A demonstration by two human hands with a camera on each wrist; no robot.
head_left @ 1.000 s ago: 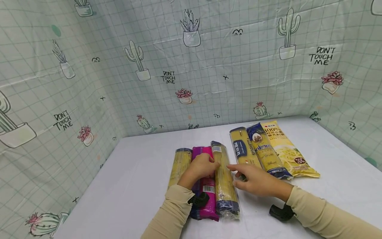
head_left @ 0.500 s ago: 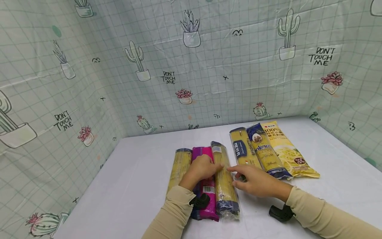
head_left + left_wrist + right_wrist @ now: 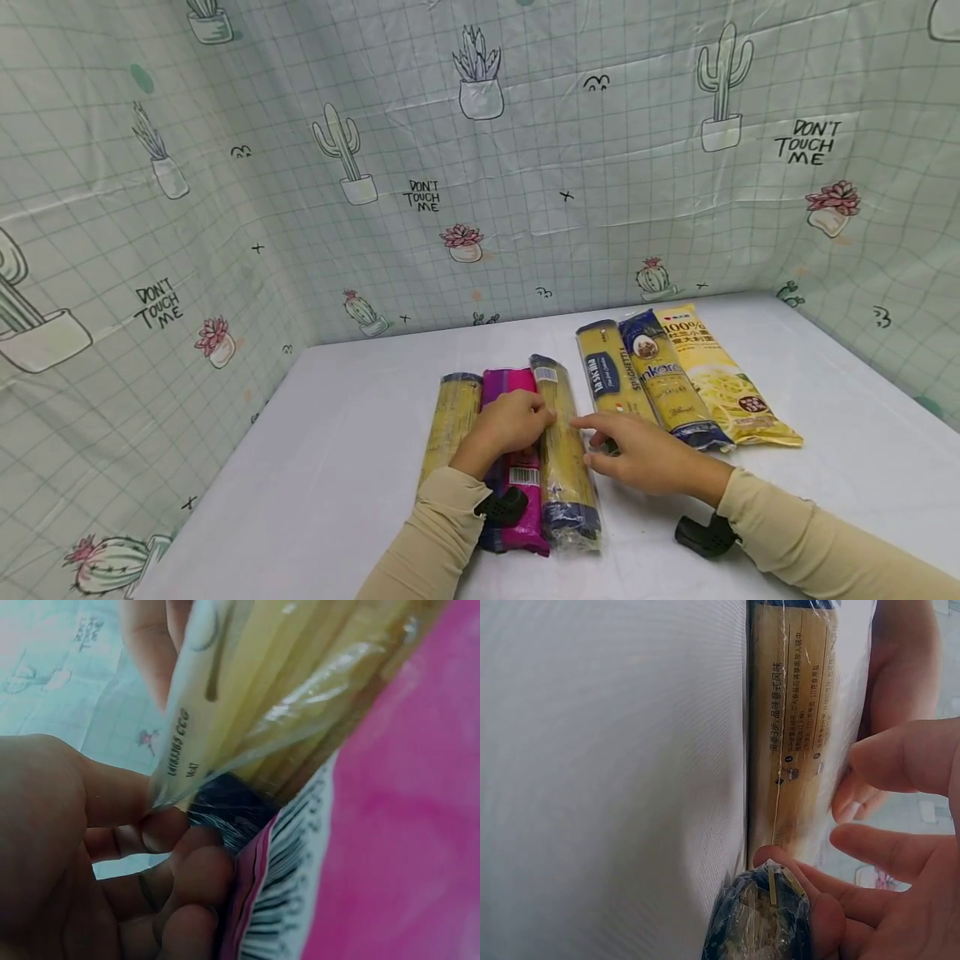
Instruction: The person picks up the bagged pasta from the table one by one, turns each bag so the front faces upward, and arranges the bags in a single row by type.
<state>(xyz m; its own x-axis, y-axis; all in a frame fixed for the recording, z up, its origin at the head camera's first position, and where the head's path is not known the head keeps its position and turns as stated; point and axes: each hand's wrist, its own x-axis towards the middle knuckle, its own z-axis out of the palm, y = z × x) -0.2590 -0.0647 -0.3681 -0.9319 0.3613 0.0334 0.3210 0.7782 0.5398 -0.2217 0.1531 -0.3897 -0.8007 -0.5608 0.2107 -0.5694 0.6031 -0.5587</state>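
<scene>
A clear spaghetti pack (image 3: pixel 562 450) with dark blue ends lies in the middle of the table. My left hand (image 3: pixel 513 421) reaches over a pink pack (image 3: pixel 525 521) to it. Thumb and forefinger pinch the loose film along the spaghetti pack's side in the left wrist view, with the other fingers curled below. On the pack's right, my right hand (image 3: pixel 637 454) has its fingers loosely bent, fingertips close to the wrapper. In the right wrist view that hand (image 3: pixel 900 862) spreads thumb and fingers beside the pack (image 3: pixel 795 735), and a finger lies against another pack's crinkled end (image 3: pixel 761 915).
Left of the pink pack lies another spaghetti pack (image 3: pixel 452 421). To the right sit a blue-labelled spaghetti pack (image 3: pixel 611 371), a blue-and-yellow pack (image 3: pixel 667 379) and a yellow noodle bag (image 3: pixel 723 375). A cactus-print cloth (image 3: pixel 525 208) hangs behind the white table (image 3: pixel 337 467).
My left fingers shift slightly on the spaghetti pack: they reach farther across it half a second ago and are drawn in now. The right hand and the packs stay nearly where they were.
</scene>
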